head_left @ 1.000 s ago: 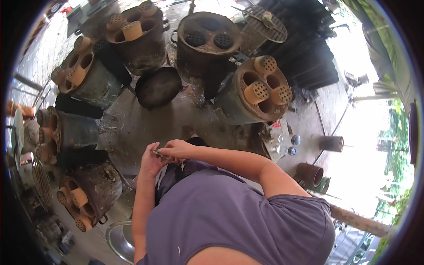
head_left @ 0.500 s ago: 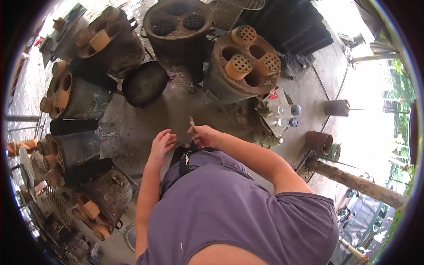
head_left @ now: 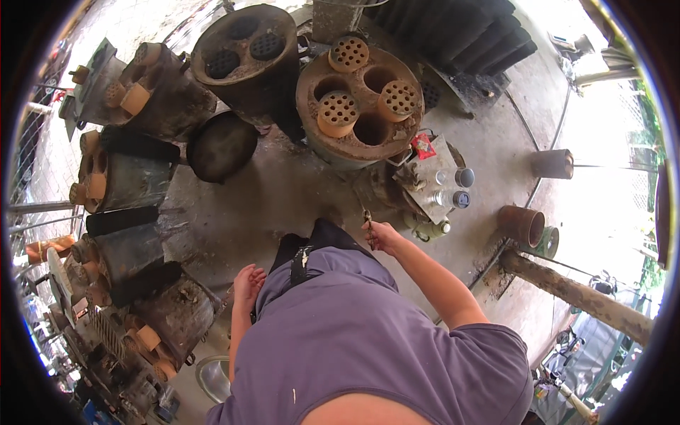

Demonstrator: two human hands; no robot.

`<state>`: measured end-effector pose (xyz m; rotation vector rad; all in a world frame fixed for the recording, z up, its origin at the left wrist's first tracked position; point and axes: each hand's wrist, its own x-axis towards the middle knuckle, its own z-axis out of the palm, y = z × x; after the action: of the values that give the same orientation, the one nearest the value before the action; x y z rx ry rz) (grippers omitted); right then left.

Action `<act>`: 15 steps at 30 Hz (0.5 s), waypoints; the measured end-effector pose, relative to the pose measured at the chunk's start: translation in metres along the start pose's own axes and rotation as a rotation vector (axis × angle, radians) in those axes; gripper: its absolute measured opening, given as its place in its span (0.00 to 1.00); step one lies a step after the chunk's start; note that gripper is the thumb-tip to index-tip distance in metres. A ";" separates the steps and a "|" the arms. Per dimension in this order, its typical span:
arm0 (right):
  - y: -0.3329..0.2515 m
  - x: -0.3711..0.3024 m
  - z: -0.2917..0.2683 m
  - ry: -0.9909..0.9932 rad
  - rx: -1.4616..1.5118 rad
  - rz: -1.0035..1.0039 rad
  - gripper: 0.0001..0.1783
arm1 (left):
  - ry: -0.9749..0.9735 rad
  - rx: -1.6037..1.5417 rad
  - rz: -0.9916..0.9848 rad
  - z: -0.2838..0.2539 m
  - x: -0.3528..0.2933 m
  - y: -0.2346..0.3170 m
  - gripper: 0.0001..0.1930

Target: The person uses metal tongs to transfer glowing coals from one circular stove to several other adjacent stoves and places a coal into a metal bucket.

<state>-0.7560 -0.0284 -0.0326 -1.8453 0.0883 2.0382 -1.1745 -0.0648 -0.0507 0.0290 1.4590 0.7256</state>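
Observation:
My right hand [head_left: 383, 237] is closed around a thin, dark metal tool [head_left: 367, 219], whose narrow end points up past the fingers; its exact kind is too small to make out. It is held just right of my waist. My left hand [head_left: 249, 285] hangs by my left hip, fingers loosely bent and apart, with nothing visible in it. Ahead stands a round stove [head_left: 352, 145] with several wells. Tan honeycomb briquettes [head_left: 338, 113] sit on its top. Right of it, a low stand [head_left: 423, 173] carries glass jars [head_left: 440, 197] and a red packet [head_left: 423, 146].
Another round stove [head_left: 248, 78] holds black briquettes. A dark round pan [head_left: 222, 146] leans beside it. More stoves [head_left: 134, 180] line the left side. At right are rusty cylinders [head_left: 520, 225] and a wooden post [head_left: 574, 294]; a metal basin [head_left: 212, 377] lies behind my left arm.
My hands have moved apart: the right one to the right with the tool, the left one down toward my hip. My view has shifted, so the stoves ahead appear further left.

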 end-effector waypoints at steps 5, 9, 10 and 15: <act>-0.013 0.038 -0.027 0.091 -0.085 -0.126 0.13 | 0.026 0.163 0.044 0.037 -0.018 -0.001 0.12; -0.031 0.080 -0.040 0.050 -0.138 -0.062 0.14 | 0.088 0.138 0.091 0.050 -0.027 0.002 0.11; -0.035 0.089 -0.042 0.068 -0.084 -0.040 0.14 | 0.096 0.120 0.098 0.053 -0.030 0.000 0.11; -0.036 0.143 -0.071 0.065 0.066 -0.138 0.16 | 0.142 0.093 0.105 0.047 -0.040 -0.014 0.12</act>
<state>-0.6860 0.0177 -0.1726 -1.8252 0.0438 1.8614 -1.1238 -0.0751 -0.0140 0.1285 1.6356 0.7567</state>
